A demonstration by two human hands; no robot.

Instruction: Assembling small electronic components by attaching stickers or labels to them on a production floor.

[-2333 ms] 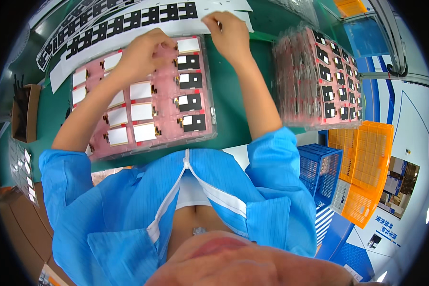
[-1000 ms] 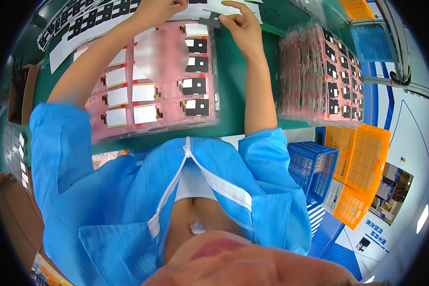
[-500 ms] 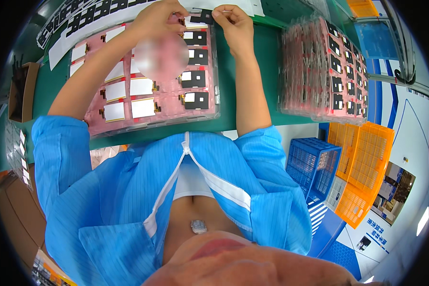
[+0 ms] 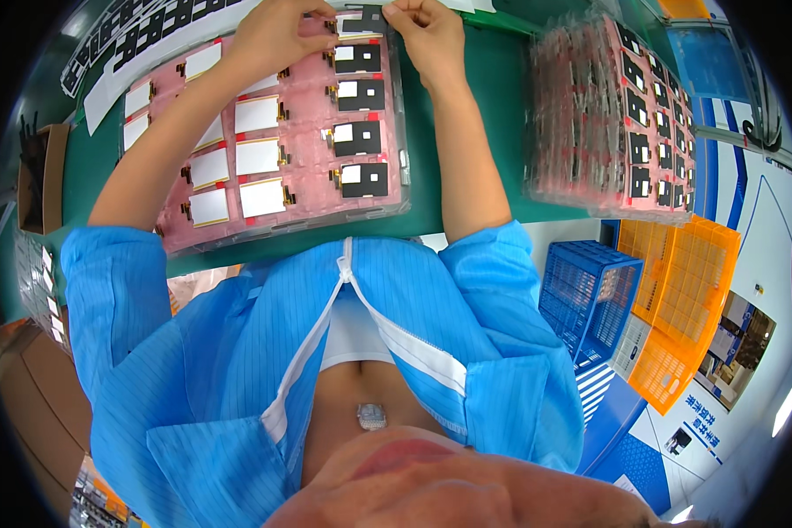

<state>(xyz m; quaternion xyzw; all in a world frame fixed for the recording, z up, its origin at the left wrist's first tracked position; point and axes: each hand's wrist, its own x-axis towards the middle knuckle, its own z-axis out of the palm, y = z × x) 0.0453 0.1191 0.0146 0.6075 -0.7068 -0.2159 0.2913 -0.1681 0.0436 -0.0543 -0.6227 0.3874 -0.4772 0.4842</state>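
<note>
At the far end of the pink tray, my left hand curls its thumb and forefinger about the connector end of a small white panel. A thin black cut-out sheet lies over part of that panel. Its right edge is pinched between the thumb and forefinger of my right hand. Below, in the same column, several panels carry black cut-out sheets, such as this covered panel. Bare white panels with gold-edged connectors fill the columns to the left, partly hidden under my left forearm.
A tall stack of filled pink trays stands to the right on the green table. White strips with black cut-outs lie at the far left. A cardboard box is at the left edge. Blue and orange crates stand at lower right.
The black sheet now lies lower and flatter over the panel, with my right hand still at its edge. Both hands have shifted slightly left and away. The whole view has also shifted a little.
</note>
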